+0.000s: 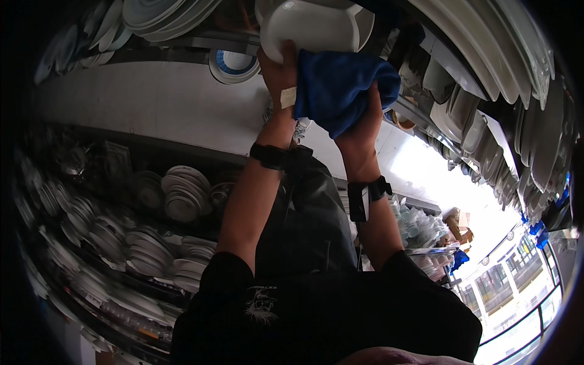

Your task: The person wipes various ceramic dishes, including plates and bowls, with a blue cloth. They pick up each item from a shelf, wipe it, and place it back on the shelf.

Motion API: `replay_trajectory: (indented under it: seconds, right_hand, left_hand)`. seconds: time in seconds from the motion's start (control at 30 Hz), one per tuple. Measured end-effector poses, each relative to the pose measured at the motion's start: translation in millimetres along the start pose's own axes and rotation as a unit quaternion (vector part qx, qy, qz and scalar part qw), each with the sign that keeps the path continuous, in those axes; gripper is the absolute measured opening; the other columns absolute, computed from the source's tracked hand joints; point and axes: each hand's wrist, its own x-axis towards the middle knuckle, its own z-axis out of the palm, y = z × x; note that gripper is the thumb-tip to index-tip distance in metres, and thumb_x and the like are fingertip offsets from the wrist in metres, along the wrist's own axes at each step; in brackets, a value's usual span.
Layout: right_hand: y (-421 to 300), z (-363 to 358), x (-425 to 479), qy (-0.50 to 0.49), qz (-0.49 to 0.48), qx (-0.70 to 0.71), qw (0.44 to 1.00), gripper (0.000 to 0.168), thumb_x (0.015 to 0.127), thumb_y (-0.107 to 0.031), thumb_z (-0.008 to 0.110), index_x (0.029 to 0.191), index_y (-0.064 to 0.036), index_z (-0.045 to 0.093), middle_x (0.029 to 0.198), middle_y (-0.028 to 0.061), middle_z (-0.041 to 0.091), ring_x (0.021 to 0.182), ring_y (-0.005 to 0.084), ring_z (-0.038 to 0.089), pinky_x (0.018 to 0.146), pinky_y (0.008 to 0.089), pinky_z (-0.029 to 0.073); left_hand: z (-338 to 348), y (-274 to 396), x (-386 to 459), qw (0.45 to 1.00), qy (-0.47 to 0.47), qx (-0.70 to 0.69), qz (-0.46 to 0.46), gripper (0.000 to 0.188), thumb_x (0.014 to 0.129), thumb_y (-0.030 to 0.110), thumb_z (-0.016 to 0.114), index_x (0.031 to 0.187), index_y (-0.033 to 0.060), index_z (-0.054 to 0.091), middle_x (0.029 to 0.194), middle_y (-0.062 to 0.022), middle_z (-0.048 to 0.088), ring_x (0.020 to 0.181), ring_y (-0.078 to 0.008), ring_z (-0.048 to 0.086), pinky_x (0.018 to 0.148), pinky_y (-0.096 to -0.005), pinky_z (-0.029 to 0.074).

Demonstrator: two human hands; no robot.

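Both my arms reach towards the top of the view. My left hand (279,73) is at the near rim of a white dish (315,23) with a curved outline, its thumb on the dish's surface. A blue cloth (340,86) hangs bunched beside it, against the dish's edge. In my right hand (367,118) the cloth is gripped, with the thumb on its outer side. More white ware shows just behind the dish. A small beige patch sticks to my left wrist, and each forearm wears a black strap.
Stacked white plates (169,18) lie on the shelf at the top left. A blue-ringed plate (235,61) sits below that shelf's edge. Shelves of plates (185,191) line the left, and rows of dishes (490,50) the right. Wrapped crockery (417,223) stands at lower right.
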Motion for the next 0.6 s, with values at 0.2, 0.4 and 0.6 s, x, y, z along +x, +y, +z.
replay_trajectory:
  seconds: [0.2, 0.4, 0.6]
  right_hand:
    - [-6.3, -16.3, -5.4, 0.005, 0.003, 0.019, 1.0, 0.058, 0.104, -0.046, 0.045, 0.148, -0.009, 0.041, 0.15, 0.0142, 0.047, 0.137, 0.0335, 0.046, 0.117, 0.0501, 0.034]
    - [-11.7, -50.8, -15.4, 0.017, -0.013, 0.043, 0.999, 0.064, 0.101, -0.051, 0.046, 0.151, -0.01, 0.038, 0.153, 0.0139, 0.044, 0.139, 0.0348, 0.044, 0.118, 0.0512, 0.032]
    - [-8.3, -68.3, -31.9, 0.046, -0.003, 0.08, 0.996, 0.06, 0.102, -0.047, 0.047, 0.147, -0.007, 0.043, 0.148, 0.0158, 0.049, 0.136, 0.0352, 0.047, 0.118, 0.0497, 0.033]
  left_hand:
    - [2.6, 26.9, -9.2, 0.995, -0.003, -0.069, -0.069, 0.054, 0.095, 0.028, 0.063, 0.135, -0.0052, 0.048, 0.122, -0.0208, 0.061, 0.108, -0.0291, 0.061, 0.094, -0.0388, 0.048]
    - [5.5, 24.1, -11.5, 0.995, -0.004, -0.064, -0.079, 0.064, 0.098, 0.034, 0.059, 0.143, -0.0052, 0.035, 0.131, -0.0245, 0.054, 0.117, -0.0318, 0.057, 0.099, -0.0404, 0.047]
    - [8.0, 22.8, -12.3, 0.997, -0.007, -0.052, -0.055, 0.071, 0.099, 0.038, 0.058, 0.144, -0.008, 0.027, 0.133, -0.0273, 0.051, 0.122, -0.0324, 0.056, 0.101, -0.0417, 0.047]
